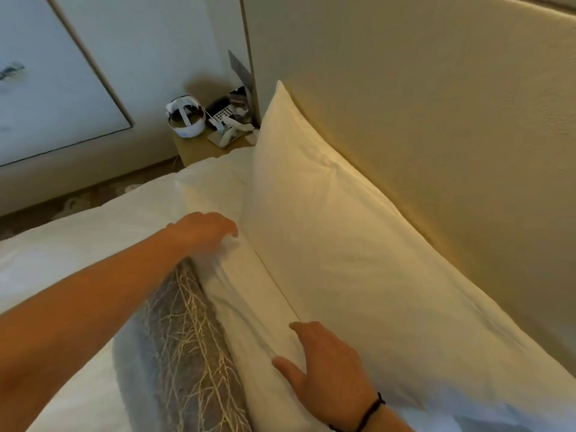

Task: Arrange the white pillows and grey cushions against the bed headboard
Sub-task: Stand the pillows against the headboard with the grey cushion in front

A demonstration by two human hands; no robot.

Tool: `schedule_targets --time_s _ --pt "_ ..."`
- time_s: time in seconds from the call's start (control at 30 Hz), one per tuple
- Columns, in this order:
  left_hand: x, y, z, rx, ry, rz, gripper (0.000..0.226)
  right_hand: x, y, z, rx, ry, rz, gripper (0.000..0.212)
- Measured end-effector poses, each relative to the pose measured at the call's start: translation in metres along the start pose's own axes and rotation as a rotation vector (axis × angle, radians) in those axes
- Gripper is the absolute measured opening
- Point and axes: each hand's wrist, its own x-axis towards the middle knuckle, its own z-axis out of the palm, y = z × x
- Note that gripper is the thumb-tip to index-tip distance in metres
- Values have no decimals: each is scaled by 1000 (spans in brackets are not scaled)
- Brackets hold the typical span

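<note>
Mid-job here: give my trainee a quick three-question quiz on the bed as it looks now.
1. True or false: the back pillow leans against the headboard.
2. Which lies nearest the camera: A front pillow, B grey cushion, C nightstand?
3. What is the right hand resting on?

Key: 1 true. 2 B. 3 The front pillow, fingers spread flat; the left hand touches that pillow's far end.
</note>
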Motion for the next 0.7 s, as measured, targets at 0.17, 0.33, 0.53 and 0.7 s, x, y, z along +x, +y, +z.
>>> schedule_targets --time_s 0.17,0.33,0.53,0.7 --pt "-17 -11 42 170 -31 72 59 29 -23 46 -157 -125 102 54" --pt "-7 7 51 305 108 28 33 41 -22 49 -218 -83 154 33" --pt "-3 16 33 152 287 103 22 30 -4 38 -163 -20 148 31" --pt "14 52 19 140 344 124 16 19 26 29 -160 72 268 30"
